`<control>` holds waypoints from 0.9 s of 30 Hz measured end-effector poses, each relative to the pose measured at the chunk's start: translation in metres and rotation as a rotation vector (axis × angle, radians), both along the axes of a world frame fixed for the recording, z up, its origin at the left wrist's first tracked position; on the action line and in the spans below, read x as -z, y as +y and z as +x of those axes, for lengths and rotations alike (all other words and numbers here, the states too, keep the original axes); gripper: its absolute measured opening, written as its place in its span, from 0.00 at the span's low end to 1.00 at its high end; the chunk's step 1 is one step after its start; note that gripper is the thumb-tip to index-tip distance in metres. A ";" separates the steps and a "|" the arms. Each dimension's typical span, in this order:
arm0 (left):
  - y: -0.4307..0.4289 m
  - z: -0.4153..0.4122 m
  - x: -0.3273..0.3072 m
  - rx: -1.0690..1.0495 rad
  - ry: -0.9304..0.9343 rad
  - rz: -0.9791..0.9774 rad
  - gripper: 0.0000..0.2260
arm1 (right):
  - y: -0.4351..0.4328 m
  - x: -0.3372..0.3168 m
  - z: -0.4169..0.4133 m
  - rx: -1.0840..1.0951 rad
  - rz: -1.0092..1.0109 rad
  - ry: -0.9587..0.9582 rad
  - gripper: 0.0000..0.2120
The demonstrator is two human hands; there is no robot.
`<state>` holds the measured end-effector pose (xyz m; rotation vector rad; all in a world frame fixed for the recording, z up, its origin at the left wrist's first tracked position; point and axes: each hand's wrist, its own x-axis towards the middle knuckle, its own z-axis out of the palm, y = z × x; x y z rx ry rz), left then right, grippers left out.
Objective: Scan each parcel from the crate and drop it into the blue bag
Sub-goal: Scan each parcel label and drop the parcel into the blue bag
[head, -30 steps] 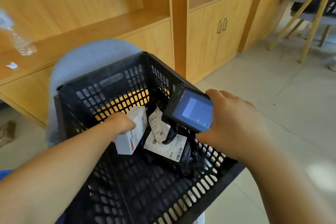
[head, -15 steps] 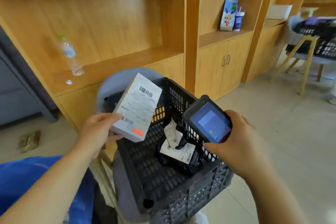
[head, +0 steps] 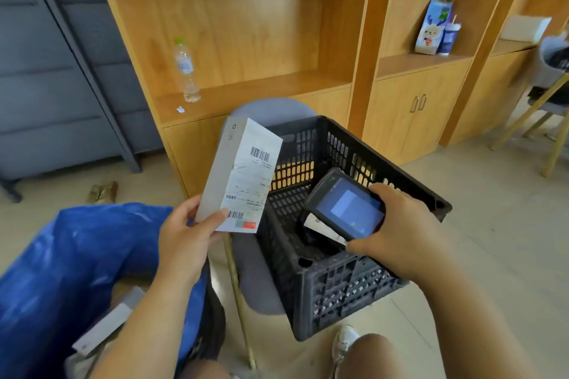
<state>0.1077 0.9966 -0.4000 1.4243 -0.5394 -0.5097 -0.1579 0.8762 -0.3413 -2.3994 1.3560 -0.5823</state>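
My left hand [head: 184,240] grips a white box parcel [head: 240,175] by its lower end, held upright with its barcode label facing me, above the gap between bag and crate. My right hand [head: 403,234] holds a black handheld scanner [head: 346,204], screen lit, over the black plastic crate [head: 354,283]. Inside the crate a dark bagged parcel with a white label [head: 323,231] shows partly under the scanner. The blue bag [head: 70,258] lies open at the lower left, with a grey-white parcel [head: 104,329] inside it.
The crate sits on a grey chair [head: 255,280]. Behind it stand wooden shelves and cupboards [head: 412,108] with a water bottle [head: 186,71] and a paper gift bag [head: 432,28]. A yellow-legged chair [head: 551,120] stands at the right. My knee and white shoe [head: 346,344] are at the bottom.
My left hand lifted the white box out of the crate and turned it upright, label toward me. The scanner stayed over the crate. My view pulled back and the blue bag came into view.
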 end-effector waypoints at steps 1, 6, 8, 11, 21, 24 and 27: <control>0.003 0.000 0.001 -0.017 -0.004 0.004 0.17 | 0.003 -0.002 0.001 -0.012 0.004 0.013 0.42; 0.014 0.001 0.001 -0.061 -0.044 0.011 0.18 | 0.012 -0.008 0.004 -0.046 -0.011 0.033 0.39; 0.016 0.001 0.000 -0.066 -0.059 0.012 0.18 | 0.013 -0.008 0.005 -0.054 -0.035 0.036 0.38; 0.020 0.002 0.000 -0.070 -0.049 -0.006 0.17 | 0.013 -0.006 0.008 -0.053 -0.056 0.034 0.41; 0.090 0.028 0.021 -0.173 0.186 0.001 0.09 | 0.031 0.005 0.049 -0.200 -0.048 0.018 0.36; 0.127 0.047 0.040 -0.288 0.189 0.056 0.11 | 0.041 0.008 0.070 -0.257 -0.026 0.037 0.36; 0.149 0.068 0.051 -0.403 0.159 0.192 0.20 | 0.050 0.012 0.086 -0.302 -0.033 0.049 0.36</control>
